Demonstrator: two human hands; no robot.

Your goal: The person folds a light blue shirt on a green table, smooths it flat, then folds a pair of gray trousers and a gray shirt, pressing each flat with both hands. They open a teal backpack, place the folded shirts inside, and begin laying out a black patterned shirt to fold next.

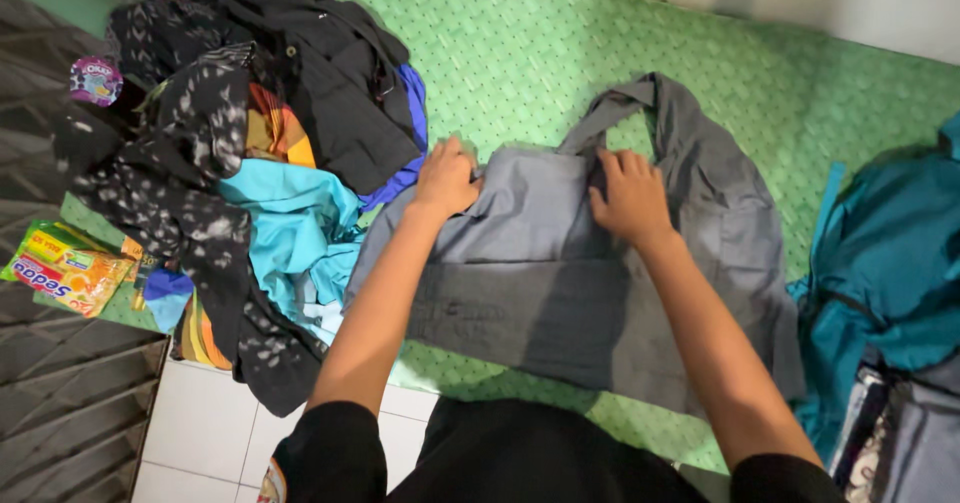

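The green mat (560, 53) took up most of the floor, running from 11 o'clock across to 3 o'clock, with white tile (210, 433) showing at 7 o'clock and a dark ribbed surface (60, 403) along the far 8 o'clock edge.

Next biggest was the clothes pile (250, 163) at 10 o'clock: black stuff on top, a speckled black piece draped down, some turquoise cloth and a bit of blue and orange poking out.

The grey shirt (560, 283) lay pretty much dead centre on the mat, spread flat, partly folded over itself, with one sleeve looping up toward 1 o'clock.

A teal garment (880, 253) was heaped at 3 o'clock, with more folded stuff under it at 4 o'clock that I couldn't make out.

Both arms came in from 6 o'clock, in black short sleeves.

The left hand (445, 178) was on the shirt's upper left edge, right beside the pile, fingers curled together and pinching the grey fabric. The right hand (628, 198) was pressed down on the upper middle of the shirt, fingers close together and bent onto the cloth; couldn't tell if it was actually gripping a fold.

Smaller bits: a yellow snack packet (65, 273) at 9 o'clock and a round purple lid (96, 80) at 10 o'clock.
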